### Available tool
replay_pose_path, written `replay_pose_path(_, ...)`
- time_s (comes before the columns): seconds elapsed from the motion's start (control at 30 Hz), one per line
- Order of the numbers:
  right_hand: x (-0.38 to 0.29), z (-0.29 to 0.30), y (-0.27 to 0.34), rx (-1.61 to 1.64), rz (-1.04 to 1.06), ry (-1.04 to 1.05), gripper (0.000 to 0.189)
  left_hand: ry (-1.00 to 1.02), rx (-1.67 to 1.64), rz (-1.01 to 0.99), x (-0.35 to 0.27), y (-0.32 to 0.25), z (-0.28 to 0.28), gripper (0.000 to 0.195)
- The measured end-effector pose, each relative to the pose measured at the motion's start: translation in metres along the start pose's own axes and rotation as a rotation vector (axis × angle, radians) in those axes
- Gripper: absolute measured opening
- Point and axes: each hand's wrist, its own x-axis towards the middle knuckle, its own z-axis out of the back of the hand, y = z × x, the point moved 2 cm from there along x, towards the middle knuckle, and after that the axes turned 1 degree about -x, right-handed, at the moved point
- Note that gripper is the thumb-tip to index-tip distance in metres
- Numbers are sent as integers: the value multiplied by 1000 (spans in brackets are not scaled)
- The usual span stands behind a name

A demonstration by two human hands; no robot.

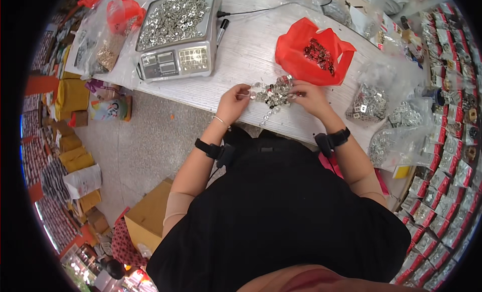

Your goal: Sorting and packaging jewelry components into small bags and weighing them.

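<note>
A tangled heap of silvery, jewelled chains or trims (276, 94), with some black and red pieces in it, lies near the front edge of the white wood-grain table (248, 50). My left hand (234, 102) pinches the end of a strand at the heap's left side. At the right side, the fingers of my right hand (310, 98) are closed on another part of the jewelled pieces; the exact piece is partly hidden. One loose strand (269, 116) trails from the heap toward the table edge. Just beyond my right hand stands an opened red plastic bag (297, 47) holding dark red jewelled pieces (319, 54).
A digital scale (175, 62) at the back left carries a tray of small silvery metal parts (173, 20). Beside it lies a black marker (223, 30). Clear bags of metal parts (367, 103) crowd the right end. A cardboard box (148, 211) stands on the floor behind my left arm.
</note>
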Motion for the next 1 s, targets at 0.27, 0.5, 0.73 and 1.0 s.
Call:
replay_pose_path(0.27, -61, 21, -27, 144, -293, -264, 22, -75, 616, -318, -6, -32, -10, 25)
replay_pose_path(0.5, -80, 16, -18, 508, -466, -456, 20, -55, 737, -396, 3, -43, 2, 15)
replay_pose_path(0.73, -52, 29, -18, 159, -524, -348, 22, 1, 502, -382, 0, -70, -18, 11)
replay_pose_path(1.0, -33, 27, -26, -284, -257, -317, 23, 361, 240, -117, 3, -72, -60, 23)
